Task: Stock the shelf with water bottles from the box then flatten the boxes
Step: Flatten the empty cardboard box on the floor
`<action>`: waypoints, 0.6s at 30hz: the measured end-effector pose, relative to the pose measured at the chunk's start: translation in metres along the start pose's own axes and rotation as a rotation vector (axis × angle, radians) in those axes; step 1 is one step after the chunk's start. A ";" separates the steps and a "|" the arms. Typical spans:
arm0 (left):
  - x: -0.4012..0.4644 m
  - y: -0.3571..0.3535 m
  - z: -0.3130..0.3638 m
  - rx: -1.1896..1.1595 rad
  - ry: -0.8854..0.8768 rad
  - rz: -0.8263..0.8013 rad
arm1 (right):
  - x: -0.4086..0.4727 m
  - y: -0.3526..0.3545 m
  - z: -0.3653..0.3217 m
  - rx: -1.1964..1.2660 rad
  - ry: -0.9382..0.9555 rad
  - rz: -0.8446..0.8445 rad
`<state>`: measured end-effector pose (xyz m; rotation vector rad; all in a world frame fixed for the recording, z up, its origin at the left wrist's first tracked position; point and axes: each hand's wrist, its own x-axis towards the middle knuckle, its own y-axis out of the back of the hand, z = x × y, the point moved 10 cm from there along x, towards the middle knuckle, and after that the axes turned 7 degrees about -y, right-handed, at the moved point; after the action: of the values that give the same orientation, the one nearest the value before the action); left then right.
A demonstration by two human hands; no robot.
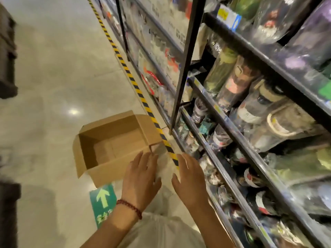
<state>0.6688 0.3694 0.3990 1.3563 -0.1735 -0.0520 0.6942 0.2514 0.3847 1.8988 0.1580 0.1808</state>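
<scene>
I see both of my arms reaching forward and down over the floor (53, 68). My left hand (141, 178) is flat, palm down, with its fingers straight and a little spread. It holds nothing. Its fingertips sit over the near right corner of the cardboard box (111, 145), but I cannot tell if they touch it. A red bead bracelet (129, 207) goes around my left wrist.

My right hand (189, 179) is just beside the left one, with a small gap between them. It is also palm down, with straight fingers spread apart, and it holds nothing. It hangs over the floor near the yellow and black striped tape (129, 72) and the bottom of the shelf (232, 133).

The cardboard box stands on the floor, to the left of the tape. Its flaps are open and I see only bare cardboard inside it. A green sign with a white arrow (103, 198) lies on the floor, partly under the box's near corner.

The shelf fills the right side. Its rows are packed with bottles (231, 83), many in shiny clear wrap. They are blurry, so I cannot tell which are water bottles.
</scene>
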 end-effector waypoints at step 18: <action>-0.054 -0.004 -0.240 -0.043 0.452 -0.146 | 0.071 -0.136 -0.179 -0.070 0.272 -0.319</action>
<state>0.6532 0.6081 0.3417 1.3029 0.3052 0.1280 0.7246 0.4755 0.3181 1.7464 0.6253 0.2234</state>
